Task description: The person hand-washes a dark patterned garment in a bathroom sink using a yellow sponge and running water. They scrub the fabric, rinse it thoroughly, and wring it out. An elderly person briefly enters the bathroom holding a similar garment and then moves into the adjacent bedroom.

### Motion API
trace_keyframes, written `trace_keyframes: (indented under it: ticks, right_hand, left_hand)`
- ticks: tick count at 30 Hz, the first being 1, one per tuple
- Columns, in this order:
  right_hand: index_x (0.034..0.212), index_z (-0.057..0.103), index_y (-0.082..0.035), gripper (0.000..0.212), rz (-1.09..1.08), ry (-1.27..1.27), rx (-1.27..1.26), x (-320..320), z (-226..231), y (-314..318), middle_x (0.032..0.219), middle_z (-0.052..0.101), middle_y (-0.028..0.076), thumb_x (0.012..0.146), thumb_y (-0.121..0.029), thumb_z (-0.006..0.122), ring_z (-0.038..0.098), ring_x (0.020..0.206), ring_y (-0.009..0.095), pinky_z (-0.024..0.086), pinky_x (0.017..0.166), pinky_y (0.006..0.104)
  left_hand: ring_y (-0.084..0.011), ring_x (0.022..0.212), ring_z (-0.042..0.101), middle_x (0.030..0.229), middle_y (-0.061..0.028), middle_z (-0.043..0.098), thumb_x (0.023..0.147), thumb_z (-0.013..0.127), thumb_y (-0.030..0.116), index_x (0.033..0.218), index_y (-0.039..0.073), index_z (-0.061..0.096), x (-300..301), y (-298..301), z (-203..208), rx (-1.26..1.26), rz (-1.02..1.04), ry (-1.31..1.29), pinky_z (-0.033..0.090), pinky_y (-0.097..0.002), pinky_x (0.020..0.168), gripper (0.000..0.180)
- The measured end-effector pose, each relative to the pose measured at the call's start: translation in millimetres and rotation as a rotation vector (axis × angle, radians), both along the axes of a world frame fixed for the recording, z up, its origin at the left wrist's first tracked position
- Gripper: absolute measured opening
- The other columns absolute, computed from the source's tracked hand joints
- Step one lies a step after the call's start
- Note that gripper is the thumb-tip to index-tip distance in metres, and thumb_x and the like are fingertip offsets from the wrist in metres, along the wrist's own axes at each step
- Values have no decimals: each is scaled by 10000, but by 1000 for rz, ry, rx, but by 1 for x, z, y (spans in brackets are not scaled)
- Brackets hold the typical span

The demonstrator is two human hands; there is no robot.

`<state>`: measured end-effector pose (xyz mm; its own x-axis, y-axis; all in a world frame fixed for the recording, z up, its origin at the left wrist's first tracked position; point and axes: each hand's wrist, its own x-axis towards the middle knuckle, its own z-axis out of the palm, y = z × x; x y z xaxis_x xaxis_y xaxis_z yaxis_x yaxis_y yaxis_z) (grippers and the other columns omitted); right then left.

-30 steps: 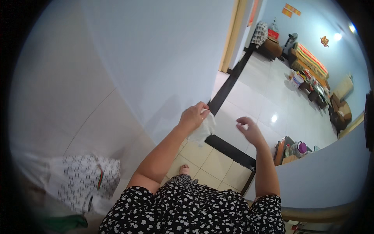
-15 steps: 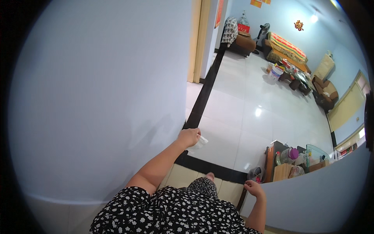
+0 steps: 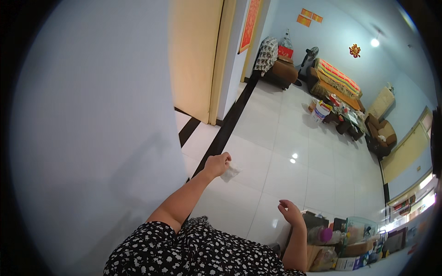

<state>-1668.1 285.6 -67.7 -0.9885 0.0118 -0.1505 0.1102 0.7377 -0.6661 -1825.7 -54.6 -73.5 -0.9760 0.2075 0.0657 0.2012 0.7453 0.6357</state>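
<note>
White tissue point(image 3: 232, 171) hung just below the centre of the frame, over a pale tiled floor point(image 3: 285, 138). A sofa point(image 3: 338, 77) stood at upper right. The left hand point(image 3: 215, 165), near centre, had its fingers clamped on the tissue; the right hand point(image 3: 291, 212), toward lower right, kept thumb and curled fingers slightly apart.

Pale blue walls point(image 3: 92, 106) around a living room with a glossy white tiled floor point(image 3: 251, 158).
A black strip point(image 3: 229, 123) follows the floor's left edge past a cream door point(image 3: 193, 60); at the far edge stand a fan point(image 3: 311, 54) and a sofa point(image 3: 332, 86) under a striped cover point(image 3: 338, 75), a cluttered low table point(image 3: 346, 116) before it, a brown armchair point(image 3: 374, 123) toward the right edge. A lit bulb point(image 3: 375, 42) glows high up.
</note>
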Motion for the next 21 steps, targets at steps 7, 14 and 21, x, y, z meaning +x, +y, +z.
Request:
trace_keyframes:
  ticks: [7, 14, 21]
  right_hand:
    - [1063, 586, -32, 324, 194, 117, 28, -195, 20, 13, 1038, 604, 138, 815, -241, 583, 578, 961, 269, 451, 828, 342]
    - [1058, 585, -49, 319, 74, 112, 164, -354, 24, 71, 1023, 604, 121, 806, -244, 591, 573, 940, 278, 454, 806, 360]
    - [1052, 589, -43, 314, -166, 4, 99, -481, -31, 165, 1041, 607, 122, 808, -241, 602, 586, 955, 247, 458, 822, 339]
  left_hand:
    - [-219, 826, 570, 780, -43, 636, 766, 521, 105, 879, 131, 593, -165, 42, -13, -169, 78, 202, 383, -374, 827, 137]
    - [-226, 885, 559, 826, -46, 642, 771, 497, 119, 743, 127, 674, -379, 89, -1, -90, 23, 69, 377, -369, 838, 179]
    - [-230, 927, 557, 957, -54, 625, 793, 501, 124, 855, 130, 675, -569, 151, 7, -35, -3, 89, 391, -364, 820, 184]
